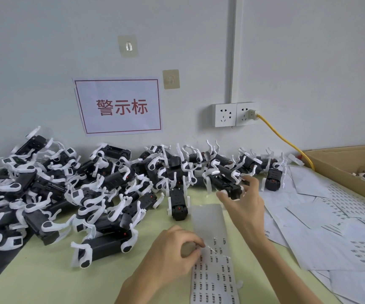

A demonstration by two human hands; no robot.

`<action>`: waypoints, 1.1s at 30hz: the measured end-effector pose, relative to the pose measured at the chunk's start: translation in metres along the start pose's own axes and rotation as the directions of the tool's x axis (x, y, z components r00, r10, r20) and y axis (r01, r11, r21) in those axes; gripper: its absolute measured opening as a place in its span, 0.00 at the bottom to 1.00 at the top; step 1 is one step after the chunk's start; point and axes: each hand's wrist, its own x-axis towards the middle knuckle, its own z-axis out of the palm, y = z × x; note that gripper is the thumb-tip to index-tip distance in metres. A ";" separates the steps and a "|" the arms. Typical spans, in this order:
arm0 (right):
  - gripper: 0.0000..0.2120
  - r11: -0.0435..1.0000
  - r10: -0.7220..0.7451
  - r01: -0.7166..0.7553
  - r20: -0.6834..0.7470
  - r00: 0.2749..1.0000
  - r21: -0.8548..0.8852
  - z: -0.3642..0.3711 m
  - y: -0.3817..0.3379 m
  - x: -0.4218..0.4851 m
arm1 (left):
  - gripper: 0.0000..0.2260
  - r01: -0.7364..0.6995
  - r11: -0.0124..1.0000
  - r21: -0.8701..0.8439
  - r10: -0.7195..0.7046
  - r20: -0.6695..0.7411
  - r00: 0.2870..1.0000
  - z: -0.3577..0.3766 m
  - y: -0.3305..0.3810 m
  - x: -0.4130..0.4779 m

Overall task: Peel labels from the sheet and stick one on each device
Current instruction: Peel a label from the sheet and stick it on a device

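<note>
Translucent backing curls under the left hand's [172,251] pinching fingertips [199,245], lifting one small printed label from the long white label sheet [215,279] at six o'clock. The right hand [242,200] grips one black-and-white plastic device [227,183] at one o'clock. Peeling slowly and flat should prevent creasing. One sheet in use; dozens of devices heaped from nine to one o'clock, too many to count.
</note>
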 end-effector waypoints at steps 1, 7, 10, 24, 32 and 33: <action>0.31 0.998 0.013 -0.011 -0.021 1.000 0.062 -0.002 -0.003 0.000 | 0.08 0.005 1.000 -0.010 -0.005 0.006 1.000 0.001 0.001 0.000; 0.29 0.915 0.041 -0.033 -0.010 0.999 0.403 -0.007 -0.024 -0.004 | 0.09 0.072 0.989 -0.127 -0.067 0.044 0.997 0.000 0.004 -0.001; 0.29 0.820 0.029 -0.108 0.148 0.989 0.562 -0.009 -0.026 -0.003 | 0.09 0.142 0.946 -0.290 -0.158 -0.031 0.987 -0.006 0.001 0.002; 0.27 0.812 -0.253 -0.352 0.825 0.505 0.465 -0.005 -0.028 -0.014 | 0.29 0.457 0.213 -0.864 -0.436 0.335 0.835 -0.030 0.024 0.008; 0.12 0.955 -0.210 0.096 0.413 0.886 0.281 0.002 -0.030 -0.019 | 0.23 0.337 0.297 -0.894 -0.411 0.199 0.889 -0.021 0.024 0.003; 0.07 0.938 -0.220 0.103 0.341 0.914 0.331 0.002 -0.031 -0.019 | 0.21 0.310 0.297 -0.903 -0.421 0.168 0.892 -0.021 0.025 0.004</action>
